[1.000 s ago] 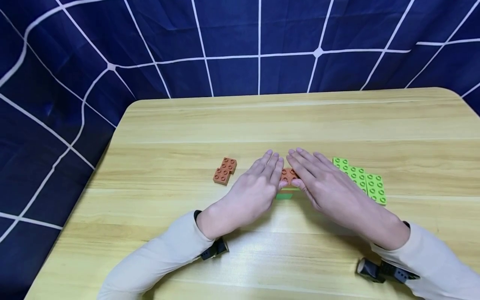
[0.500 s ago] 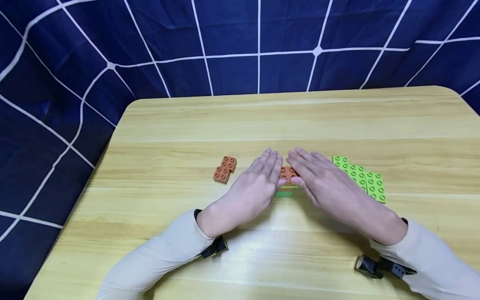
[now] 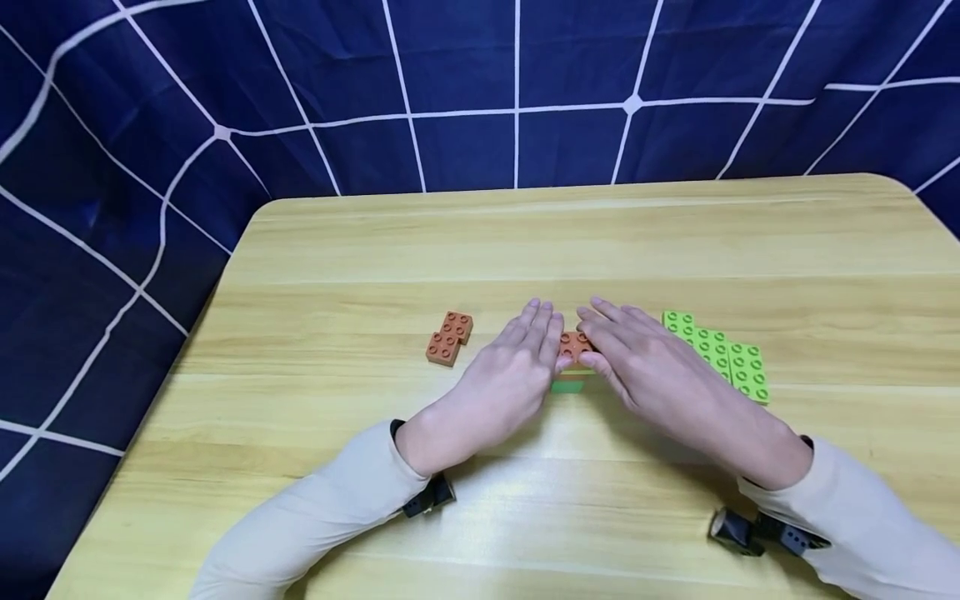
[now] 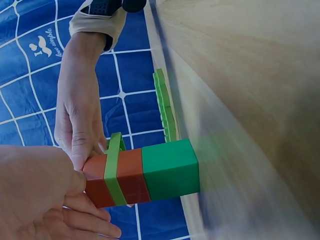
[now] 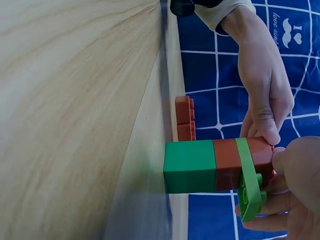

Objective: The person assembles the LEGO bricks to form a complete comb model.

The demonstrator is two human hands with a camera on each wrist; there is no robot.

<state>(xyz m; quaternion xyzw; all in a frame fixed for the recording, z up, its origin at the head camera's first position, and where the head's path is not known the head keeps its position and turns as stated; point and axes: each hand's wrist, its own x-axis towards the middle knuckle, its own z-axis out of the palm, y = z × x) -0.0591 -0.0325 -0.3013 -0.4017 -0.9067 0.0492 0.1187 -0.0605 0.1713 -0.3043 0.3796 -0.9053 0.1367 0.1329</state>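
A small upright stack stands between the hands. Its base is a green block [image 4: 170,170]. Above that come a lower brown brick [image 4: 131,175], a thin light green plate [image 5: 246,172] and a top brown brick [image 3: 575,343] with studs showing. The plate juts out on the right side, under the right hand. My left hand [image 3: 501,379] holds the top brick from the left, thumb at its near side, fingers reaching past it. From the right, my right hand [image 3: 652,362] holds the same brick, thumb also at the near side. The fingers hide both side faces.
Two loose brown bricks [image 3: 442,350] lie touching, left of the left hand. Light green studded plates [image 3: 750,371] lie staggered beyond the right forearm, partly covered by the right hand. A blue gridded cloth [image 3: 465,150] hangs behind the wooden table [image 3: 420,250].
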